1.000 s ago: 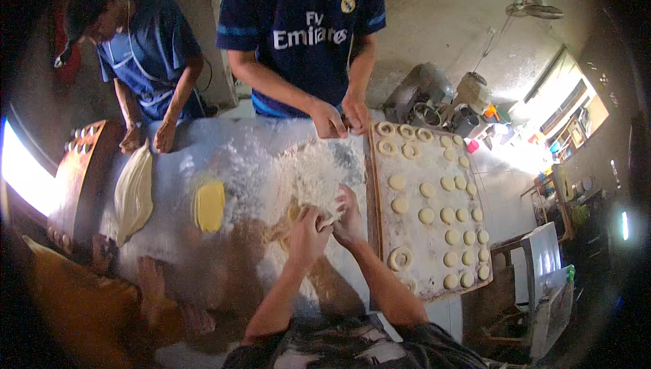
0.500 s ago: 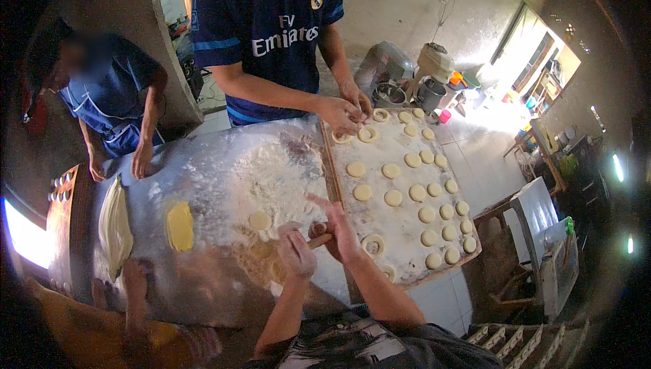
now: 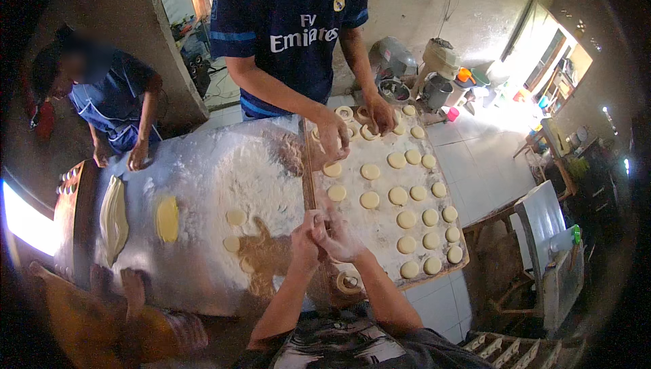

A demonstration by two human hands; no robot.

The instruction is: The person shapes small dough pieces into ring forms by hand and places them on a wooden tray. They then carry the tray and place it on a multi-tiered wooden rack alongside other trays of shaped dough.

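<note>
Head view: wearer's bare left hand (image 3: pixel 307 239), right hand (image 3: pixel 342 240) pressed together; contents, can't tell. One pale dough ring (image 3: pixel 348 291) just below. Silvery tabletop (image 3: pixel 196 260): one yellow rectangular slab (image 3: pixel 167 218).

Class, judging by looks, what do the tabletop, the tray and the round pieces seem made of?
Tabletop: probably sheet metal, smooth; it shows dull, blurry reflections.
Tray: likely wood, matt; its edge is brown, its face dusted white.
Round pieces: apparently raw dough, matt, pale and soft-edged.

Pale cream dough discs (image 3: pixel 406 220)
</note>
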